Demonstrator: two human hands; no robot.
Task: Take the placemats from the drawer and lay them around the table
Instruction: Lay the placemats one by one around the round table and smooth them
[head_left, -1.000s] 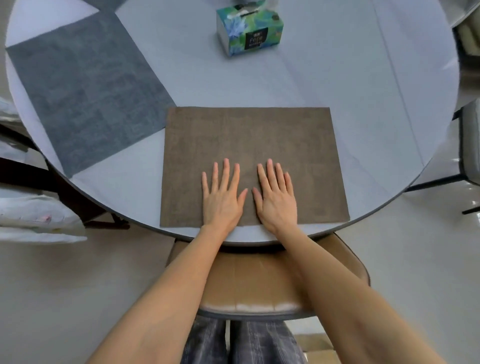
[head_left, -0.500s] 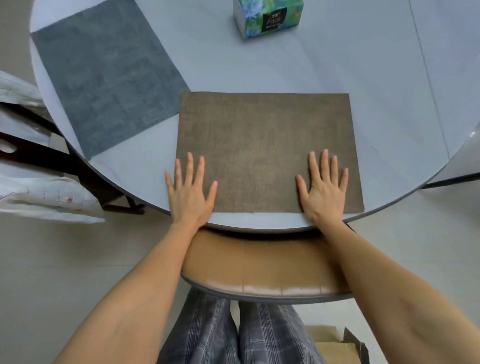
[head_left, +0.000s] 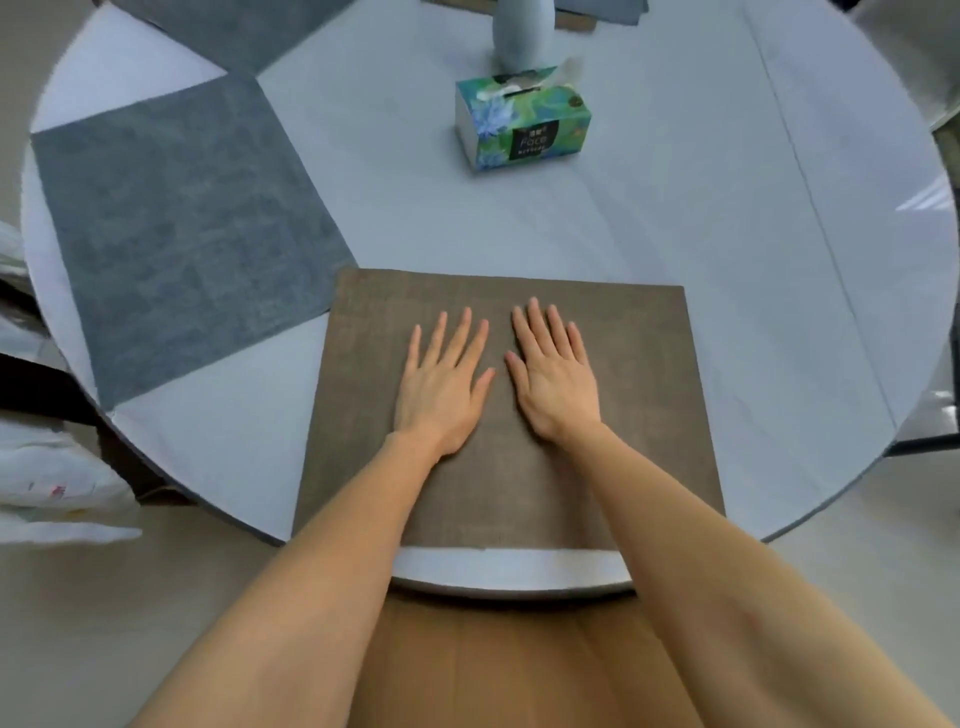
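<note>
Listing what I see from the head camera, item by item.

Item: brown placemat (head_left: 639, 395). It lies flat on the round white table (head_left: 701, 218), its near edge just short of the table rim, square to the seat below. Both palms rest on its middle.

Item: left hand (head_left: 441, 384). Flat, fingers (head_left: 457, 338) fully extended and slightly fanned, pressing down on the mat; nothing is gripped. Thumb points inward toward the other hand.

Item: right hand (head_left: 558, 384). Same posture, fingers straight and spread, palm down, holding nothing. The two thumbs are near each other but apart.

Item: grey placemat (head_left: 182, 234). Left of the left fingertips, laid at an angle following the table's curve; one corner comes just beside the brown mat's far-left corner. Whether they overlap I cannot tell.

Item: further grey mat (head_left: 234, 31), beyond that, at the far-left rim.

Item: tissue box (head_left: 522, 124), well beyond the fingertips, with a pale bottle (head_left: 522, 36) just behind it.

Step in hand, as I judge it: smoothing this mat into place. Next move likely calls for lifting both palms straight off without dragging the mat, then seeing to the bare rim right of the right fingers.
</note>
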